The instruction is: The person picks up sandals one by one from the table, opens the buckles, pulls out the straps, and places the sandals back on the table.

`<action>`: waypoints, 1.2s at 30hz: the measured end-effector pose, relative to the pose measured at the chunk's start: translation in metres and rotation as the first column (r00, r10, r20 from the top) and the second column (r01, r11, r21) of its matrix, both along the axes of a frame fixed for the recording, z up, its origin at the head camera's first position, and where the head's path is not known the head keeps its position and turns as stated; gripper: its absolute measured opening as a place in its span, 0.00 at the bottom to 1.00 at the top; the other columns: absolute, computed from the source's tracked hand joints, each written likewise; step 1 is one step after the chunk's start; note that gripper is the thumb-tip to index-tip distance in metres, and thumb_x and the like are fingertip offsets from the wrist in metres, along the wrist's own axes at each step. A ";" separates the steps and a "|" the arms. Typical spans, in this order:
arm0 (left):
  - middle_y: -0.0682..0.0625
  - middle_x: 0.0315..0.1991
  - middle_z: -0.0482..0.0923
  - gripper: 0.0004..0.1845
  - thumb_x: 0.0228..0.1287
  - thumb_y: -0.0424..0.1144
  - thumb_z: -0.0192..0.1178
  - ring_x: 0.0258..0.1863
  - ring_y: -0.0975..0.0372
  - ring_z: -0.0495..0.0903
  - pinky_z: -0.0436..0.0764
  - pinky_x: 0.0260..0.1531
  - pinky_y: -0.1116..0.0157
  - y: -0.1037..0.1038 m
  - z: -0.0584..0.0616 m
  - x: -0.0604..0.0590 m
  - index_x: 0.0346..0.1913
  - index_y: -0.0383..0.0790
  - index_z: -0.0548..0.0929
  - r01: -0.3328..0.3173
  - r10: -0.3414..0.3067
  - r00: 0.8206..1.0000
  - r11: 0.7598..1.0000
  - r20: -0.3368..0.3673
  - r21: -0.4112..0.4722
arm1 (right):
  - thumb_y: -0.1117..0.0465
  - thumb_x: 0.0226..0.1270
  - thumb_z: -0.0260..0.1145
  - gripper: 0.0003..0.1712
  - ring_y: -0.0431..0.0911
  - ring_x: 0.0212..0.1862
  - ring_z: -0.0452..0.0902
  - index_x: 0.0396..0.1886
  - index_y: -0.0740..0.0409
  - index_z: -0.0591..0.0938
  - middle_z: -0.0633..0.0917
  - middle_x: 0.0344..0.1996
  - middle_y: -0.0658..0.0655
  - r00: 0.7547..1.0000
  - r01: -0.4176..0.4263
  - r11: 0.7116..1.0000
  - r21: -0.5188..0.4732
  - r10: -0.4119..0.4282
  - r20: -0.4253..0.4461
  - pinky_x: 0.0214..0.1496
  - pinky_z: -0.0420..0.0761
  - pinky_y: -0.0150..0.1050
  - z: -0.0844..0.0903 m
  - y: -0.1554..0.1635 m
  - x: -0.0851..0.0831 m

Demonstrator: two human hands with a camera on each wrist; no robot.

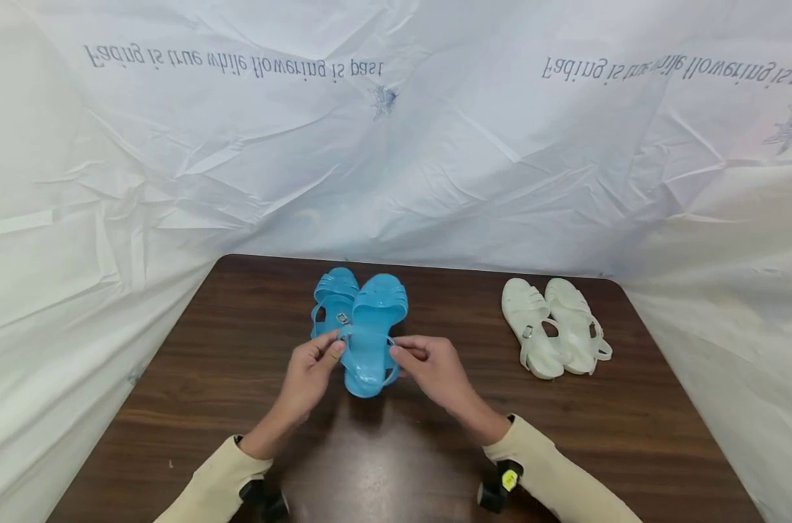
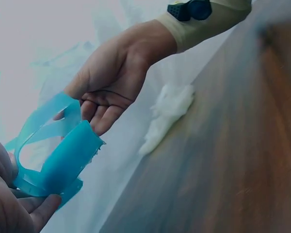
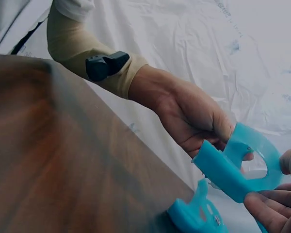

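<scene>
- Above the middle of the bench (image 1: 173,407), both hands hold one blue sandal (image 1: 369,341) sole-up, heel end nearest the person.
- Left hand (image 1: 307,378) pinches the heel strap on its side between thumb and curled fingers; right hand (image 1: 435,370) pinches the opposite side the same way.
- Its mate, the second blue sandal (image 1: 333,301), lies just behind, touching or nearly so.
- Judged: keep both pinches close to the strap ends, so the soft jelly plastic does not twist.
- Judged: hold the sandal low and steady, clear of its mate.
- A white sandal pair (image 1: 555,327) rests well apart, to the right.
</scene>
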State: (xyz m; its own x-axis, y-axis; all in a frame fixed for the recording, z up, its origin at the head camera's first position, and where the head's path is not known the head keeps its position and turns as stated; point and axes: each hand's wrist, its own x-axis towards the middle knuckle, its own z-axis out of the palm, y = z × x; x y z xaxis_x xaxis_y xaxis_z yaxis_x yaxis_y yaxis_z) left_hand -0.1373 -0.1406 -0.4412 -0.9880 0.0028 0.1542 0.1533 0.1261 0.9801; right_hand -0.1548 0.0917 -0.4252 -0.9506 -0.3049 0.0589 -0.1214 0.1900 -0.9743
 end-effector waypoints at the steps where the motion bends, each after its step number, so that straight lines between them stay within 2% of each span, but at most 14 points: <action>1: 0.35 0.55 0.83 0.17 0.79 0.33 0.54 0.51 0.64 0.83 0.83 0.48 0.70 -0.004 0.001 -0.003 0.63 0.27 0.80 -0.019 0.019 1.000 1.000 -0.002 -0.001 | 0.53 0.74 0.68 0.23 0.50 0.42 0.90 0.58 0.65 0.85 0.90 0.47 0.61 1.000 -0.007 1.000 -0.004 0.007 -0.008 0.45 0.87 0.54 0.001 -0.005 -0.004; 4: 0.33 0.56 0.82 0.18 0.80 0.34 0.53 0.48 0.69 0.81 0.82 0.47 0.72 -0.016 0.002 -0.012 0.64 0.26 0.79 -0.060 0.060 0.998 0.998 -0.018 0.007 | 0.52 0.74 0.67 0.23 0.48 0.42 0.89 0.58 0.64 0.85 0.89 0.48 0.61 0.999 -0.021 1.000 -0.012 0.020 -0.041 0.45 0.88 0.52 0.002 -0.019 -0.017; 7: 0.32 0.60 0.80 0.20 0.81 0.37 0.51 0.52 0.70 0.80 0.80 0.49 0.75 -0.028 0.001 -0.021 0.65 0.25 0.77 -0.101 0.102 0.994 0.995 -0.034 0.012 | 0.51 0.76 0.66 0.22 0.46 0.42 0.89 0.59 0.62 0.85 0.89 0.48 0.60 0.998 -0.043 0.999 -0.017 0.042 -0.053 0.45 0.88 0.48 0.004 -0.034 -0.028; 12: 0.33 0.61 0.79 0.22 0.82 0.40 0.50 0.57 0.61 0.79 0.80 0.50 0.77 -0.047 -0.001 -0.034 0.64 0.25 0.78 -0.163 0.164 0.985 0.986 -0.045 0.013 | 0.50 0.76 0.65 0.23 0.47 0.43 0.89 0.60 0.60 0.84 0.89 0.48 0.59 0.996 -0.081 0.997 -0.014 0.080 -0.030 0.47 0.88 0.48 0.006 -0.058 -0.041; 16: 0.37 0.63 0.78 0.23 0.82 0.44 0.49 0.63 0.55 0.77 0.80 0.56 0.70 -0.060 -0.003 -0.044 0.64 0.28 0.79 -0.221 0.221 0.974 0.975 -0.041 0.017 | 0.49 0.76 0.64 0.23 0.47 0.45 0.89 0.62 0.58 0.84 0.89 0.49 0.58 0.994 -0.113 0.993 -0.017 0.113 -0.010 0.47 0.88 0.46 0.006 -0.075 -0.051; 20: 0.38 0.66 0.77 0.24 0.82 0.46 0.48 0.66 0.53 0.75 0.76 0.63 0.60 -0.073 -0.008 -0.051 0.65 0.29 0.79 -0.275 0.275 0.961 0.962 -0.030 0.000 | 0.48 0.78 0.63 0.25 0.49 0.46 0.89 0.64 0.59 0.82 0.89 0.50 0.60 0.989 -0.148 0.988 -0.032 0.148 0.006 0.46 0.88 0.43 0.006 -0.085 -0.059; 22: 0.38 0.65 0.77 0.24 0.82 0.45 0.49 0.65 0.54 0.75 0.76 0.63 0.60 -0.080 -0.012 -0.054 0.65 0.28 0.78 -0.298 0.298 0.954 0.954 -0.037 -0.012 | 0.49 0.78 0.62 0.25 0.51 0.46 0.89 0.65 0.61 0.81 0.88 0.50 0.63 0.987 -0.158 0.987 -0.038 0.158 0.003 0.47 0.88 0.44 0.008 -0.086 -0.061; 25: 0.37 0.63 0.79 0.23 0.82 0.42 0.50 0.64 0.58 0.76 0.76 0.61 0.69 -0.091 -0.017 -0.059 0.65 0.26 0.78 -0.337 0.335 0.940 0.941 -0.069 -0.018 | 0.51 0.79 0.62 0.24 0.55 0.47 0.88 0.65 0.61 0.81 0.88 0.51 0.65 0.987 -0.159 0.986 -0.046 0.159 -0.006 0.49 0.87 0.47 0.008 -0.081 -0.063; 29: 0.36 0.61 0.80 0.22 0.82 0.41 0.50 0.61 0.63 0.77 0.75 0.54 0.78 -0.105 -0.025 -0.062 0.63 0.26 0.80 -0.393 0.390 0.916 0.919 -0.097 -0.008 | 0.52 0.78 0.63 0.21 0.55 0.48 0.88 0.63 0.56 0.83 0.88 0.51 0.61 0.992 -0.127 0.991 -0.032 0.126 -0.020 0.49 0.87 0.48 0.007 -0.068 -0.062; 32: 0.34 0.61 0.79 0.22 0.82 0.40 0.49 0.61 0.63 0.76 0.74 0.55 0.78 -0.114 -0.031 -0.062 0.62 0.25 0.80 -0.412 0.413 0.906 0.911 -0.096 0.023 | 0.52 0.78 0.64 0.19 0.52 0.47 0.88 0.62 0.54 0.84 0.89 0.49 0.57 0.994 -0.087 0.996 0.019 0.088 -0.062 0.46 0.88 0.45 0.008 -0.054 -0.061; 36: 0.33 0.62 0.78 0.22 0.82 0.40 0.49 0.65 0.61 0.74 0.73 0.59 0.77 -0.127 -0.041 -0.062 0.63 0.23 0.78 -0.420 0.422 0.903 0.907 -0.079 0.040 | 0.54 0.77 0.64 0.17 0.46 0.45 0.88 0.59 0.53 0.86 0.89 0.50 0.55 0.989 -0.040 0.996 0.078 0.051 -0.138 0.45 0.88 0.43 0.010 -0.032 -0.056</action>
